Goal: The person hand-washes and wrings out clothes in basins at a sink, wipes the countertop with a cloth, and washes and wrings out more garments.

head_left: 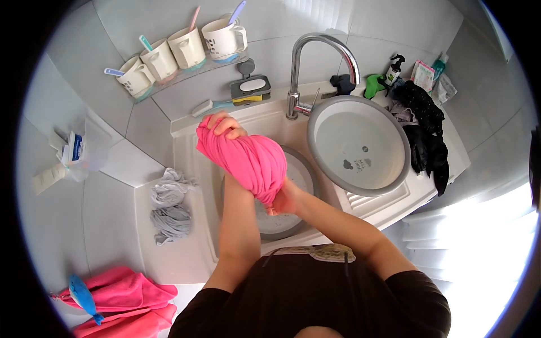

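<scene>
A bright pink cloth (248, 160), bunched and twisted, is held up over the sink. My left hand (224, 125) has its fingers wrapped round the upper left end, and the cloth hides part of that wrist. At the lower end, my right hand (284, 200) grips the gathered cloth, its fingers partly hidden. Beneath both hands, a grey basin (307, 169) sits in the sink (211, 236), largely covered by the cloth and my forearms. Whether the cloth drips cannot be made out.
Right of the chrome faucet (296, 67) stands a second grey basin (366, 146) with water. Dark clothes (425, 129) lie beside it. Two grey wrung cloths (172, 222) rest on the left ledge. Several mugs (186, 48) line a wall shelf above a soap holder (251, 90).
</scene>
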Tool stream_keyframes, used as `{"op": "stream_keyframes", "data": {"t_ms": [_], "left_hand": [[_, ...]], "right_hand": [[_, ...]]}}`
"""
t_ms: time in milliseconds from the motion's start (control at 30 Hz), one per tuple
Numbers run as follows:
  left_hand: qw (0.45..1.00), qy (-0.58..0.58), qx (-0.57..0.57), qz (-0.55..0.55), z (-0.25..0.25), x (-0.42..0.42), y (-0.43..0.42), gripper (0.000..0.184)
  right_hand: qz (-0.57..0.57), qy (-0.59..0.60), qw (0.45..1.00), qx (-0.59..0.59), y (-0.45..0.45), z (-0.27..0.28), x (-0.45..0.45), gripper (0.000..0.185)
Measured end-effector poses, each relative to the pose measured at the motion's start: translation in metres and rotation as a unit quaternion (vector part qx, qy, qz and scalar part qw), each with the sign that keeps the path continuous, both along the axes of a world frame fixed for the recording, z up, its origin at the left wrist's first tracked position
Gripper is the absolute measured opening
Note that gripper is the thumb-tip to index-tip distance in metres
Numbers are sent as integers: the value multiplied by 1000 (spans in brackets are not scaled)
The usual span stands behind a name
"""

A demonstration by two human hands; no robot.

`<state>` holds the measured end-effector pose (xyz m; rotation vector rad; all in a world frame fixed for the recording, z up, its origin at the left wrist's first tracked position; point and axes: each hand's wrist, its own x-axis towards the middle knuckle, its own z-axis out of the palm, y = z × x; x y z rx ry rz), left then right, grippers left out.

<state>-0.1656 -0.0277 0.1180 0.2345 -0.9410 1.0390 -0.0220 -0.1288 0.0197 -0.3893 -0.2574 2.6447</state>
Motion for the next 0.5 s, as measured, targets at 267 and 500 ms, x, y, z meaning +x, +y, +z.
{"op": "stream_keyframes", "data": {"t_ms": [267,500], "left_hand": [[999,-23,15,-44,9,11,-20,8],[934,200,-118,272,-49,-27,-27,13]], "right_hand": [[-217,52,974,38,-24,24,5,74],[-364,-54,926,-82,16,57,25,55]]}}
